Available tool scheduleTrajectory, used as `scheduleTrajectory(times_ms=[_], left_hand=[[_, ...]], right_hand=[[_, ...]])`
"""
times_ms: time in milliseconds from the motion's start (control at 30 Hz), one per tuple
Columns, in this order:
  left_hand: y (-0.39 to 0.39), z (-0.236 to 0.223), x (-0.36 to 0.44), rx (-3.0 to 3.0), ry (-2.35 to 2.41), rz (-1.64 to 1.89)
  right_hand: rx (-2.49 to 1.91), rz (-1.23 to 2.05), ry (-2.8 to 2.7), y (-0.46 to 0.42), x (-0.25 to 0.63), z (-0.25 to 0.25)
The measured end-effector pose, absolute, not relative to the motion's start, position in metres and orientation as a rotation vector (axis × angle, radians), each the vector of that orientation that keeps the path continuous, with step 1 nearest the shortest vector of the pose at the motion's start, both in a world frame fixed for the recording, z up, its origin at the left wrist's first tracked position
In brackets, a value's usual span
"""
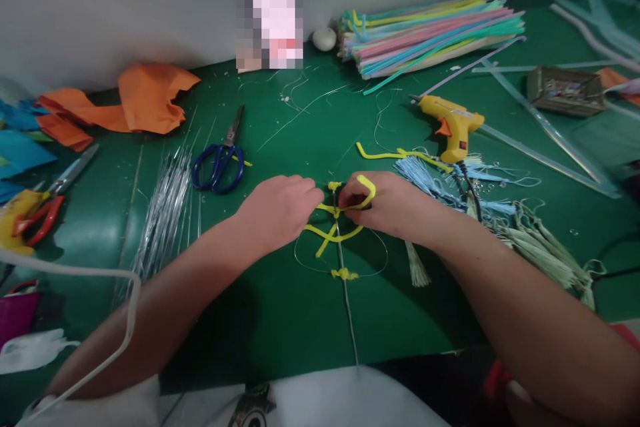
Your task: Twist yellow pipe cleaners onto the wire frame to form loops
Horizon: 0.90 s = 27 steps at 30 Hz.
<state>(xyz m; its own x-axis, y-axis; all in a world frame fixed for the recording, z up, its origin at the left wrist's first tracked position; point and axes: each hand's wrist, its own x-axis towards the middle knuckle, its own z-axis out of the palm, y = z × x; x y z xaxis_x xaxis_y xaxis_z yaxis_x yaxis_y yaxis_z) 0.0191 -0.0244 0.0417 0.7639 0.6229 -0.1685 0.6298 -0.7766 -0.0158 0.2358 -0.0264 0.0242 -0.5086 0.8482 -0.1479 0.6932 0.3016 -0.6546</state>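
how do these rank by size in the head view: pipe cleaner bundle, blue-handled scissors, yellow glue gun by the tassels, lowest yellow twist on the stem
1. Pipe cleaner bundle
2. Blue-handled scissors and yellow glue gun: too alike to rank
3. Lowest yellow twist

A pale, thin stalk [347,300] runs lengthwise over the bench [280,333] to its near edge. A fine wire loop [387,257] spreads either side, meeting a yellow tuft [344,274]. Farther up, yellow fuzzy strips [327,240] cross the stalk, 1 curling at its right end.
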Motion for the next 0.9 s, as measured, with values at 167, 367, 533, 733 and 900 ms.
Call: scheduleTrajectory(times_ms=[167,367,533,733,900], left_hand=[[-0.0230,0.0358,0.0184,3.043,0.949,-0.148],[-0.0227,0.0327,0.0161,3.103,0.917,-0.073],[-0.0225,0.0367,0.0174,3.062,0.924,-0.132],[-0.0218,0.0392,0.0197,3.009,0.964,-0.180],[-0.0241,0.0412,0.0190,2.900,1.087,-0.126]], right_hand=[[-1.390,0.969,-2.411,-0.0265,0.2350,0.0254],[-1.424,0.983,-2.411,-0.0267,0.2342,0.0273],[-1.449,1.035,-2.376,-0.0264,0.2340,0.0278],[-1.454,1.004,-2.370,-0.0271,0.2342,0.0273],[-1.428,1.002,-2.335,-0.0279,0.2349,0.0248]])
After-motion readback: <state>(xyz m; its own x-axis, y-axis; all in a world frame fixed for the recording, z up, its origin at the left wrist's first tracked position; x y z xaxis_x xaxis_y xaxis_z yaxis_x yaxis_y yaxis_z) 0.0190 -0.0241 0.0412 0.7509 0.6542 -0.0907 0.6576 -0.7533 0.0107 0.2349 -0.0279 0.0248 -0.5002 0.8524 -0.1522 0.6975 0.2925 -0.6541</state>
